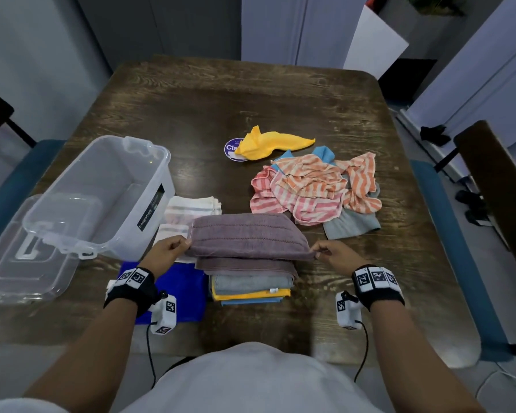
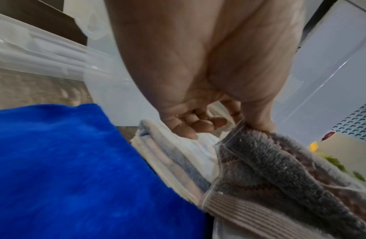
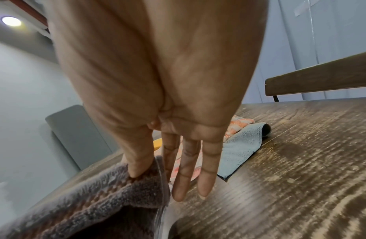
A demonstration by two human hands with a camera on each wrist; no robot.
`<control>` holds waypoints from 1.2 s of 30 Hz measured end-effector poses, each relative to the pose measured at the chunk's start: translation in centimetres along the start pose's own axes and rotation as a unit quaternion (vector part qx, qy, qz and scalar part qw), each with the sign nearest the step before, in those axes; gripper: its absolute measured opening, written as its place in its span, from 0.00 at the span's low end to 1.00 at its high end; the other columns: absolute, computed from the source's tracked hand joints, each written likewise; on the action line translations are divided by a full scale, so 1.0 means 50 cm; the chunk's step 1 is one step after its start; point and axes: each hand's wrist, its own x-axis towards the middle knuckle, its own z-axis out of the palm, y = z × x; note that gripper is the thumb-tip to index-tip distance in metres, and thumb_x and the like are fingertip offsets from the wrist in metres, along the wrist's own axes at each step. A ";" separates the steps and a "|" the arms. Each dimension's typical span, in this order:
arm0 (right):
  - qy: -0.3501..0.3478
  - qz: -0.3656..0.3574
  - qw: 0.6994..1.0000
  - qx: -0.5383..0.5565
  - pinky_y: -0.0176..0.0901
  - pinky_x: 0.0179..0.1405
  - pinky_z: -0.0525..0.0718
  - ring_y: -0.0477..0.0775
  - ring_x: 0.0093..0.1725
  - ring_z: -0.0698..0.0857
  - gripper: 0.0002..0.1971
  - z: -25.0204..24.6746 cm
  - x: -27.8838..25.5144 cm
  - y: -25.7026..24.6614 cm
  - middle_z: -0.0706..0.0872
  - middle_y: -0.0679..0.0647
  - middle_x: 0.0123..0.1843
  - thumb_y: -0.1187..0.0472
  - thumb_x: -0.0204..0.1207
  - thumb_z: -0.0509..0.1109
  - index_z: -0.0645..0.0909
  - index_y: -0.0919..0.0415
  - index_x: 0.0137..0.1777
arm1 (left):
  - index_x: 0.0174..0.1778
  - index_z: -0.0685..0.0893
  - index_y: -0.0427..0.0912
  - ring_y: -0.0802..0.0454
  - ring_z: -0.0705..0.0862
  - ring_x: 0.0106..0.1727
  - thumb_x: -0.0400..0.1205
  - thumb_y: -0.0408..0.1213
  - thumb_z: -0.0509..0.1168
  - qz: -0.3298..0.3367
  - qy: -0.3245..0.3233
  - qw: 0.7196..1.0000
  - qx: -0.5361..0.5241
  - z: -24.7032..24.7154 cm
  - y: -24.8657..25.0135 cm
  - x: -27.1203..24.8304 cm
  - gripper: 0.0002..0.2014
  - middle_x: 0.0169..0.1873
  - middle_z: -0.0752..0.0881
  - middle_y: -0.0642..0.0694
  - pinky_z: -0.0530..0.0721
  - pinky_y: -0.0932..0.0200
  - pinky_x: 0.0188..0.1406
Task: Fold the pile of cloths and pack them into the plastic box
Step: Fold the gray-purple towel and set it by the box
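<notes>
two palm-down pinches: left hand (image 1: pixel 167 251), right hand (image 1: pixel 338 256), on brown towel (image 1: pixel 248 236)

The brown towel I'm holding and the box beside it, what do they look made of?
Brown towel: probably terry cloth, matte, judging by its fuzzy pile and flat ribbed border band. Box: seemingly hard plastic, clear and glossy, with see-through walls and bright highlights.

Purple sticker (image 1: pixel 230 148) half beneath the yellow cloth (image 1: pixel 268 143), lettering unreadable; clear lid (image 1: pixel 12 263) partly beyond the left edge
</notes>
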 end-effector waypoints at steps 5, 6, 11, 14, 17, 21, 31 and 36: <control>0.004 0.013 1.000 0.003 0.25 0.41 0.75 0.42 0.46 0.82 0.09 0.018 -0.004 0.007 0.86 0.49 0.45 0.68 0.85 0.66 0.87 0.58 0.48 | 0.49 0.80 0.36 0.49 0.79 0.41 0.91 0.43 0.58 -0.032 0.001 0.999 -0.039 0.012 -0.021 -0.031 0.14 0.38 0.81 0.41 0.81 0.56 0.43; 0.008 0.013 1.000 0.007 0.31 0.45 0.76 0.44 0.47 0.82 0.09 0.022 -0.004 0.008 0.87 0.50 0.46 0.68 0.85 0.67 0.87 0.57 0.48 | 0.48 0.80 0.38 0.48 0.81 0.41 0.91 0.42 0.58 -0.034 0.010 0.997 -0.063 0.013 -0.027 -0.033 0.12 0.39 0.82 0.41 0.82 0.56 0.43; 0.013 0.024 1.000 0.000 0.34 0.41 0.76 0.36 0.44 0.81 0.10 0.043 -0.007 0.003 0.86 0.43 0.43 0.70 0.83 0.68 0.89 0.59 0.47 | 0.47 0.81 0.41 0.51 0.89 0.39 0.91 0.37 0.59 -0.054 -0.004 0.995 -0.087 0.022 -0.037 -0.035 0.09 0.45 0.89 0.40 0.85 0.58 0.40; 0.021 0.035 0.999 -0.008 0.35 0.41 0.77 0.35 0.43 0.82 0.10 0.055 -0.005 -0.002 0.88 0.45 0.43 0.71 0.81 0.71 0.90 0.58 0.45 | 0.40 0.82 0.39 0.56 0.90 0.33 0.89 0.39 0.63 -0.086 0.012 0.993 -0.082 0.036 -0.032 -0.027 0.12 0.42 0.89 0.37 0.84 0.63 0.36; 0.036 0.053 0.998 -0.004 0.36 0.40 0.79 0.40 0.44 0.85 0.10 0.060 -0.005 0.003 0.90 0.47 0.44 0.69 0.79 0.74 0.90 0.53 0.41 | 0.35 0.79 0.40 0.56 0.88 0.30 0.83 0.42 0.72 -0.075 0.063 0.992 -0.076 0.041 -0.030 -0.020 0.15 0.33 0.88 0.40 0.85 0.64 0.34; 0.081 0.063 0.995 0.003 0.46 0.39 0.85 0.53 0.46 0.87 0.08 0.057 -0.018 0.014 0.89 0.54 0.44 0.65 0.80 0.74 0.87 0.53 0.41 | 0.36 0.79 0.37 0.61 0.85 0.24 0.82 0.38 0.74 -0.044 0.134 0.987 -0.074 0.037 -0.026 -0.024 0.13 0.29 0.85 0.41 0.85 0.69 0.29; 0.019 0.094 0.993 -0.073 0.44 0.47 0.82 0.52 0.50 0.87 0.11 0.092 -0.018 0.013 0.88 0.50 0.44 0.70 0.77 0.76 0.87 0.53 0.39 | 0.32 0.74 0.42 0.45 0.81 0.36 0.83 0.38 0.72 -0.058 0.082 0.980 0.170 0.065 -0.053 -0.017 0.16 0.30 0.81 0.43 0.73 0.54 0.36; 0.000 0.091 0.989 -0.115 0.40 0.51 0.78 0.52 0.51 0.85 0.07 0.111 -0.003 0.005 0.90 0.54 0.48 0.71 0.76 0.75 0.91 0.59 0.45 | 0.36 0.73 0.41 0.39 0.82 0.47 0.83 0.37 0.70 -0.083 0.072 0.967 0.229 0.097 -0.024 -0.004 0.14 0.37 0.81 0.39 0.73 0.52 0.44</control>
